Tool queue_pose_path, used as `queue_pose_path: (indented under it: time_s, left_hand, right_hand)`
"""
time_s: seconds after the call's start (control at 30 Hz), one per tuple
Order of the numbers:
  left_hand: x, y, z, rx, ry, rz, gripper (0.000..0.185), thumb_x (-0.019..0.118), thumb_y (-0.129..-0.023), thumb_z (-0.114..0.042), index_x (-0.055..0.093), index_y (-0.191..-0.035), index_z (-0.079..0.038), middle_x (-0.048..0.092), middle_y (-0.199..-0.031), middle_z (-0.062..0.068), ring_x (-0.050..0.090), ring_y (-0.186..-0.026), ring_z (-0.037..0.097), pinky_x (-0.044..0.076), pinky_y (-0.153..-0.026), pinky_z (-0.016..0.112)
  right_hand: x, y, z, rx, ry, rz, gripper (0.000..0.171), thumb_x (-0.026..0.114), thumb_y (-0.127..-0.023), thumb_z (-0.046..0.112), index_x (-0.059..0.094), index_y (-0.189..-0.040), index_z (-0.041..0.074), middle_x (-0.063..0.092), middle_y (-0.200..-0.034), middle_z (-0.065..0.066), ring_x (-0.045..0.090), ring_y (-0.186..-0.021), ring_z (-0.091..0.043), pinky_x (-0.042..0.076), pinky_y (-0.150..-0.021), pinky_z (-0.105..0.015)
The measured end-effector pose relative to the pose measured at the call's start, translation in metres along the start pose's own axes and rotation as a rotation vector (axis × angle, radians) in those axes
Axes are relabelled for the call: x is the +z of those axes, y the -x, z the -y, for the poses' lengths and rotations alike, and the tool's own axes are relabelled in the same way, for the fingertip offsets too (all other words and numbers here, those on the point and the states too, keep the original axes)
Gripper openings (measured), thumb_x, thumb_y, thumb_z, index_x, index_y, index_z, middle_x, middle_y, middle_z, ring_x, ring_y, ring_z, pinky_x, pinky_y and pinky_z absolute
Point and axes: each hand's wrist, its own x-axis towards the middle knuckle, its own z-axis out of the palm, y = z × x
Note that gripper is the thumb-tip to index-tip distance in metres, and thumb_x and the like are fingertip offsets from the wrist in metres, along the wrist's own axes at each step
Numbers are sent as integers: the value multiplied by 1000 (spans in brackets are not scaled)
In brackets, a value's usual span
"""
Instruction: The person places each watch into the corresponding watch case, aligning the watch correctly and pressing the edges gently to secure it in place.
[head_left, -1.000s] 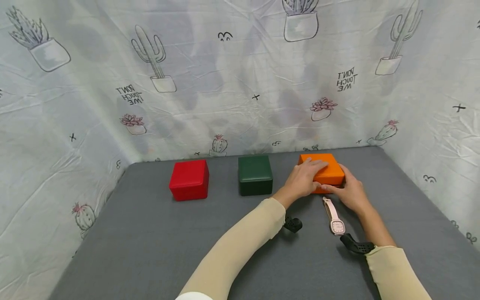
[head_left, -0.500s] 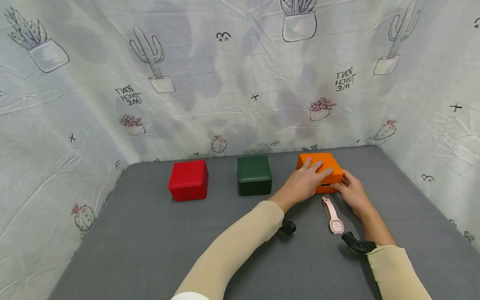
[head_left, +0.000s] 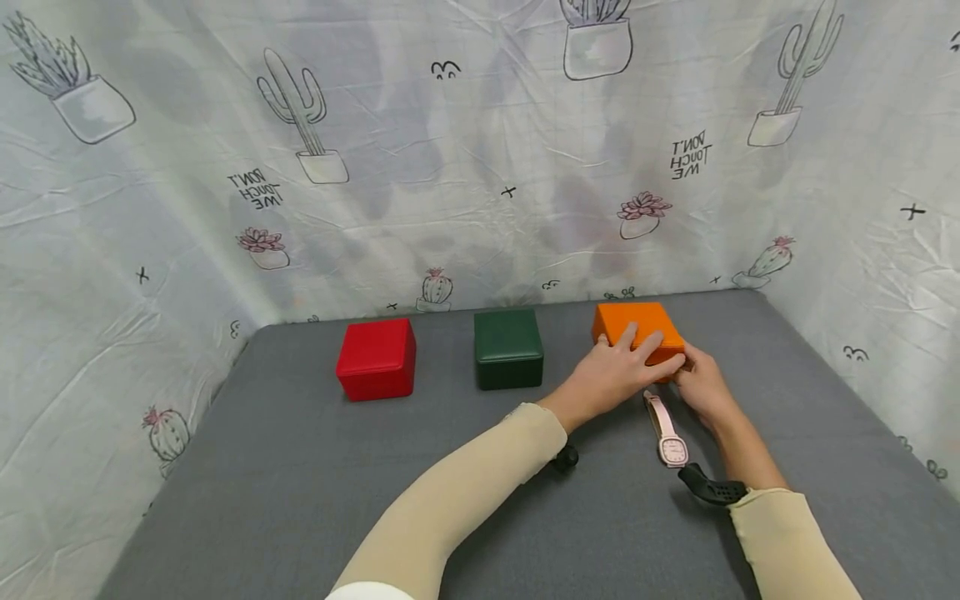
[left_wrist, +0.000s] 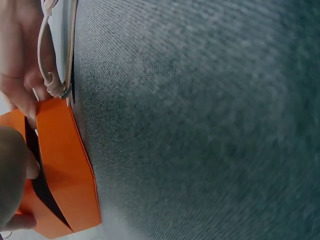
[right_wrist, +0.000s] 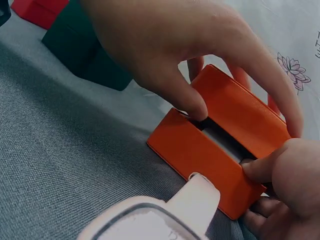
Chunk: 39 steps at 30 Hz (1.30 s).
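At the back right of the table is an orange box (head_left: 628, 316), its lid (right_wrist: 235, 100) raised a little from the base (right_wrist: 182, 145). Inside the dark gap something pale shows. My left hand (head_left: 609, 372) spreads its fingers over the lid, with the thumb tucked into the gap under the front edge. At the right corner my right hand (head_left: 707, 393) grips the box, its thumb in the gap and its other fingers low on the side. A pink-strapped wristwatch (head_left: 669, 435) lies face up in front of the box, the strap end near the base.
A green box (head_left: 509, 342) and a red box (head_left: 377, 354), both closed, stand in a row to the left of the orange one. Behind them hangs a cactus-print cloth (head_left: 487, 150). The grey tabletop (head_left: 337, 483) stretches forward.
The orange lid has tipped up, widening the gap. My left hand has shifted right across its front edge, while my right thumb has drawn back toward the corner. The wristwatch stays put.
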Motion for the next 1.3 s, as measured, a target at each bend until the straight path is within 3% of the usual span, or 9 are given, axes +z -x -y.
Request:
queue_pose_path:
  time_s: [0.13,0.2,0.3,0.37,0.43,0.57,0.83,1.07,1.3]
  left_hand:
    - [-2,0,1,6,-8,-15,49,46,-102,-34,31,-148,-38,34,-155,4,41,-138,33,58,-81,37]
    - [-2,0,3,-1,-1,-26,47,46,-102,-35,34,-147,-37,34,-155,4,42,-137,33,58,-80,35]
    - [-4,-1,5,-16,5,-43,45,47,-102,-33,37,-145,-36,36,-153,4,44,-134,31,58,-75,32]
    - [-6,-2,6,-21,0,-53,43,49,-102,-30,39,-143,-35,38,-152,4,45,-132,30,58,-74,31]
    - [-9,-3,7,-16,-3,-62,42,49,-102,-27,41,-142,-34,38,-150,3,46,-131,29,57,-72,29]
    - [-12,-4,9,-13,-18,-76,41,50,-101,-27,43,-141,-32,39,-149,4,47,-130,28,58,-76,28]
    - [-15,-8,15,-137,-8,-120,42,54,-99,-25,46,-141,-26,39,-151,7,45,-133,29,57,-80,22]
    - [-17,-17,16,-214,33,-126,46,54,-99,-22,44,-144,-22,34,-156,4,36,-143,28,55,-90,28]
    - [-17,-24,13,-282,30,-109,48,49,-102,-26,39,-148,-20,23,-160,10,26,-148,25,51,-100,36]
  right_hand:
    - [-1,-1,1,19,-24,19,56,44,-94,-2,32,-148,-1,45,-142,-29,53,-115,-15,40,-80,-6]
    - [-1,-1,2,32,-34,39,57,45,-97,1,29,-151,1,41,-146,-28,48,-128,-32,41,-85,-6]
    - [-2,-2,3,35,-58,76,59,46,-98,3,23,-153,4,36,-149,-28,38,-135,-45,47,-98,-22]
    - [-4,-1,3,31,-73,100,61,46,-99,4,20,-154,6,33,-151,-28,35,-137,-46,46,-103,-30]
    - [-6,0,3,27,-97,120,63,46,-99,3,17,-155,6,30,-153,-28,32,-139,-47,45,-102,-23]
    - [-10,1,1,24,-129,141,66,46,-98,1,14,-155,8,27,-154,-27,29,-140,-46,36,-85,-1]
    - [-7,-3,0,-20,-240,217,89,42,-93,-9,-7,-154,34,11,-159,-23,15,-145,-45,34,-85,1]
    - [-15,-4,-3,27,-252,260,84,44,-96,-4,-9,-154,25,11,-158,-24,15,-144,-45,35,-85,1]
    - [-16,-4,-4,18,-278,272,84,42,-96,-6,-7,-154,30,10,-159,-24,18,-143,-47,37,-86,0]
